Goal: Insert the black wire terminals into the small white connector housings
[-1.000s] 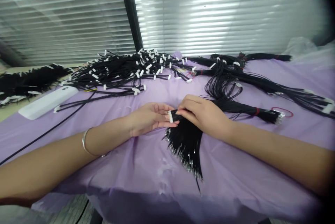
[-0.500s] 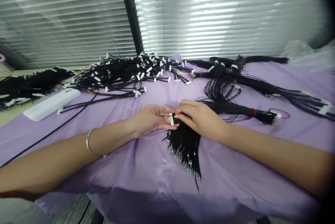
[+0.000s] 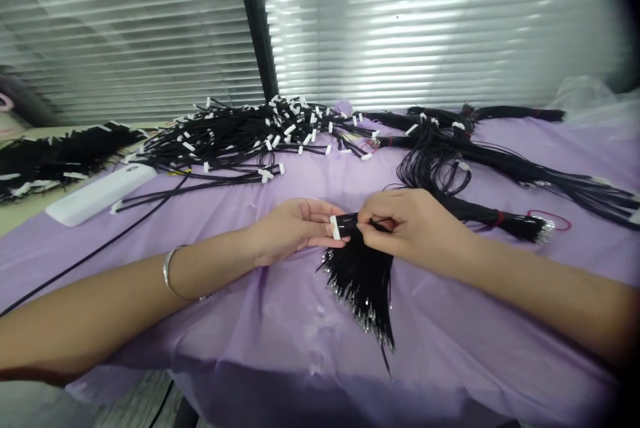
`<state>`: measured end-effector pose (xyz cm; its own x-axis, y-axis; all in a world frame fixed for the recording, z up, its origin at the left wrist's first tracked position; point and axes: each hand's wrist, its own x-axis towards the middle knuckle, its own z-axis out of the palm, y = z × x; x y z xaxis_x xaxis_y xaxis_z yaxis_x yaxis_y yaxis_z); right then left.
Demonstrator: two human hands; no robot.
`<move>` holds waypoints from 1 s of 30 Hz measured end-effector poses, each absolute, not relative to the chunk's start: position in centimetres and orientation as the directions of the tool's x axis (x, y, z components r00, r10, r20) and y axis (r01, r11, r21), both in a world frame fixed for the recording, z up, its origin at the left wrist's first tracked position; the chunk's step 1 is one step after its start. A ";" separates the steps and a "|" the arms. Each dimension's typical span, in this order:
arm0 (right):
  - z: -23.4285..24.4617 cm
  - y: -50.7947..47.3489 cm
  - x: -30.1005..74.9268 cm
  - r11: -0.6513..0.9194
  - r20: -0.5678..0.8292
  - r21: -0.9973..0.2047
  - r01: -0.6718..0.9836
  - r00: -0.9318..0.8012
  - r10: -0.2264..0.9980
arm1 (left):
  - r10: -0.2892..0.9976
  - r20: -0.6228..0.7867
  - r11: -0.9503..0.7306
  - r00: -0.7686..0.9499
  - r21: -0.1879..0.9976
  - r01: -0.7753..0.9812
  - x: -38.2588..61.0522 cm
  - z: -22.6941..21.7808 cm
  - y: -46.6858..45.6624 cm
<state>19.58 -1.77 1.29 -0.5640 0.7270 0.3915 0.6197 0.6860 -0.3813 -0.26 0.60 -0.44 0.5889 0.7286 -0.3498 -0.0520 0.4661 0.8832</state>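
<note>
Taking the spot between my hands as the middle of the dial, a purple sheet [image 3: 240, 341] covers most of the bench [image 3: 17, 220] and drops off its front edge at six o'clock. Just below my fingers, also toward six, a fan of black strands [image 3: 359, 285] spreads over it, silvery tips pointing my way. At the centre I have a white connector [image 3: 335, 228], its black wires [image 3: 347, 225] running out toward three o'clock. My left hand [image 3: 295, 229], at nine, grips the connector between thumb and fingers; a silver bracelet [image 3: 167, 271] circles that forearm. My right hand [image 3: 407, 225], at three, is curled, thumb and fingertips pinched on the wires; I can't tell whether on one or several. Past it, also at three, lies a black bundle [image 3: 520, 224] bound in red. Between nine and ten there's a long white device [image 3: 103, 195], with a dark heap [image 3: 70, 151] beyond it. A big tangle [image 3: 230, 131] of black leads with white ends sits between ten and eleven, and long black bundles [image 3: 500, 156] stretch around two. Behind everything, at twelve, hang window blinds [image 3: 400, 35].
</note>
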 end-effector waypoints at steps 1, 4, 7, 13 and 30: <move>1.2 -1.7 19.5 0.672 0.382 -0.391 0.629 -0.553 0.740 | 0.731 -0.350 0.464 0.586 0.884 -0.051 -0.3 -0.4 0.6; 1.1 -1.7 19.2 0.619 0.345 -0.430 0.657 -0.513 0.786 | 0.735 -0.342 0.457 0.586 0.888 -0.053 -0.3 -0.5 0.6; 1.2 -1.6 19.1 0.569 0.307 -0.469 0.676 -0.479 0.822 | 0.741 -0.328 0.437 0.586 0.898 -0.051 -0.3 -0.6 0.6; 1.4 -1.4 19.2 0.537 0.267 -0.541 0.647 -0.473 0.839 | 0.741 -0.339 0.441 0.579 0.896 -0.040 -0.2 -0.4 0.4; 0.4 -1.5 19.3 0.720 0.379 -0.210 0.661 -0.624 0.683 | 0.737 -0.340 0.465 0.584 0.882 -0.074 -0.2 -0.3 0.5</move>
<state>19.30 -1.50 0.40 -0.6238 0.6833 0.3794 0.6610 0.7202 -0.2104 -0.15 0.47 -0.31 0.5845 0.7369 -0.3396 -0.0736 0.4650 0.8822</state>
